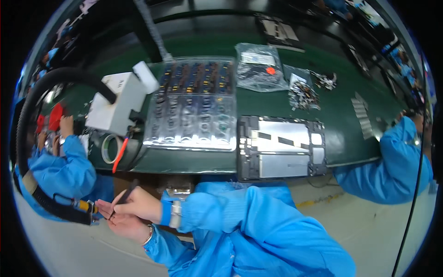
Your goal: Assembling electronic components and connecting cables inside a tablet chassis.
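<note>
Right hand (142, 205): fingers closed around a dark pen-like tool (130, 189), pinched near its lower end and slanting down to the left. Its tip is at the left hand; whether the tip touches skin or a small part there cannot be made out.

Left hand (128, 227): palm up, fingers extended, just below the right hand. Both are in front of the tabletop edge, left of the body.

Wrists: blue band (166, 212) on the right, bracelet (148, 234) on the left.

Just beside the left fingertips: yellow-ringed end (84, 206) of a thick black hose (23, 134), which arches up to the left.

Green tabletop (265, 105), near edge: tape roll (107, 148), with an orange-handled tool (121, 155) against its right side. Behind these, a white box (99, 111).

Centre: clear compartmented tray (191, 145), dark parts in its back rows. To its right, a flat opened device (283, 166), silver panels facing up.

Further back: clear bag (258, 76) with an orange dot; beside it a smaller bag (303, 94) of small parts.

Blue-sleeved co-workers at both sides.
</note>
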Motion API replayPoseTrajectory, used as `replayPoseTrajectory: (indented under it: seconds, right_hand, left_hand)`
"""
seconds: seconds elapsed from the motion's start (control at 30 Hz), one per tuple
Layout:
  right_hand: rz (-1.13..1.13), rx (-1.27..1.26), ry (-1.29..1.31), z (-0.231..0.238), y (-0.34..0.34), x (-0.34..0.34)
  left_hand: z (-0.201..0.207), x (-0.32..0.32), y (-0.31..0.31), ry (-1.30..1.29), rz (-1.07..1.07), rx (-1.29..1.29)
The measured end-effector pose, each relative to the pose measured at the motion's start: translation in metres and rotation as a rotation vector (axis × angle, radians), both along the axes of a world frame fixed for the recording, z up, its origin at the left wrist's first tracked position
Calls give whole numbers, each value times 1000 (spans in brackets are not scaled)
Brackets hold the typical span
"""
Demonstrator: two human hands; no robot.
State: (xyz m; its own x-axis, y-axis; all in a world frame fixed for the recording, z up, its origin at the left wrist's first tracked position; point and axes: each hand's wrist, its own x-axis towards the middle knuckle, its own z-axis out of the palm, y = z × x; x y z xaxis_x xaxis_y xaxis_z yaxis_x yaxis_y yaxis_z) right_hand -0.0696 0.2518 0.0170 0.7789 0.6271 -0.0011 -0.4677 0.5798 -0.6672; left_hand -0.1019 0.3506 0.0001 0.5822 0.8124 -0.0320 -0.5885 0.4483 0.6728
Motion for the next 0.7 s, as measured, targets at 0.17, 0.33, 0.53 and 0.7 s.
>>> replayPoseTrajectory:
  seconds: [0.17, 0.33, 0.53, 0.7]
  right_hand:
    - [-357, -234, -407, 42, -192, -49]
    - [-1186, -1049, -496, 40, -330, -30]
    - [-978, -1125, -277, -8, -371, -1]
    - [-964, -1174, -188, -5, -368, -4]
  left_hand:
    - [10, 10, -55, -517, -699, -265]
    - [59, 65, -220, -154, -1241, 1064]
    - [19, 101, -305, -77, -951, 1913]
    - [3, 105, -305, -73, -1027, 1727]
